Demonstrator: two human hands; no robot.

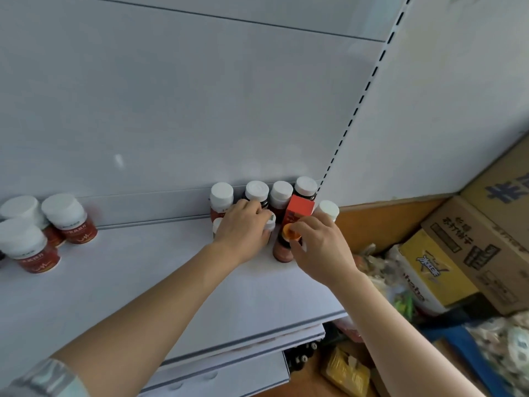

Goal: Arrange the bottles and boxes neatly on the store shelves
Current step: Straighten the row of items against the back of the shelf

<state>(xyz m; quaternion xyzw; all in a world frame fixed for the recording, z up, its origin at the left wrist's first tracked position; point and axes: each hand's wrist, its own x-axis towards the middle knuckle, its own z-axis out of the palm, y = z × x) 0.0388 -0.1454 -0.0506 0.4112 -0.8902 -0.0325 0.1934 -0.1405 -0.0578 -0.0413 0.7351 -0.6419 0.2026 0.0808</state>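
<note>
On the white shelf (pixel 160 276), a row of several white-capped bottles (pixel 257 191) stands against the back wall at the right end. My left hand (pixel 243 227) curls over white-capped bottles (pixel 270 222) in the front row and grips them. My right hand (pixel 320 247) grips a brown bottle with an orange cap (pixel 290 233) that stands on the shelf. An orange-red box (pixel 300 207) stands just behind that bottle. Another white-capped bottle (pixel 328 210) sits at the shelf's right edge, partly hidden by my right hand.
Three white-capped bottles with red labels (pixel 68 222) stand at the shelf's left end. Cardboard boxes (pixel 472 253) and plastic-wrapped goods (pixel 395 282) are piled on the floor to the right. A slotted upright (pixel 357 110) bounds the shelf's right side. A lower shelf edge (pixel 229 368) juts out below.
</note>
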